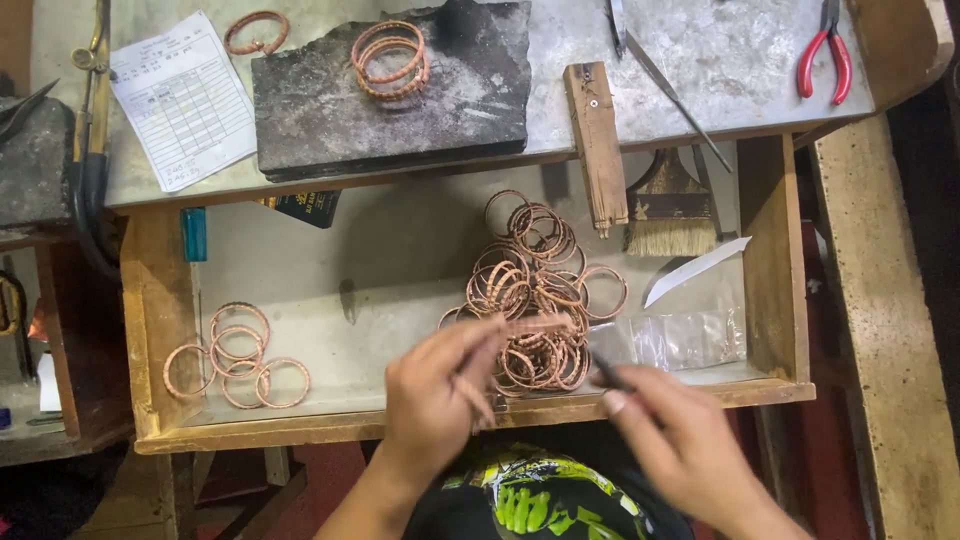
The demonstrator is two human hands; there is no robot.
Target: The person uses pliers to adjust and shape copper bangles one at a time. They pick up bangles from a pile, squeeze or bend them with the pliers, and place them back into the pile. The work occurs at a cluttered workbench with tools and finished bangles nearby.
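Your left hand (435, 395) pinches a thin copper bangle (530, 325) by its rim; your right hand (670, 430) grips a dark slim tool (610, 375) beside it. Light, stiff, bendable—hold edges. Bangle pile (540, 290) lies just beyond.

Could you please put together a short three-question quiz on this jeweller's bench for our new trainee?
1. True or false: the left hand holds a copper-coloured bangle over the open drawer.
2. Which lies on the dark stone slab? A) red-handled pliers B) a stack of bangles C) a brush
3. Fill in: the right hand grips a thin dark ____.

Key
1. True; the large pile of bangles lies just behind it.
2. B; the stack of bangles is there, the red-handled pliers on the bench top, the brush in the drawer.
3. Tool; its kind is too blurred to tell.
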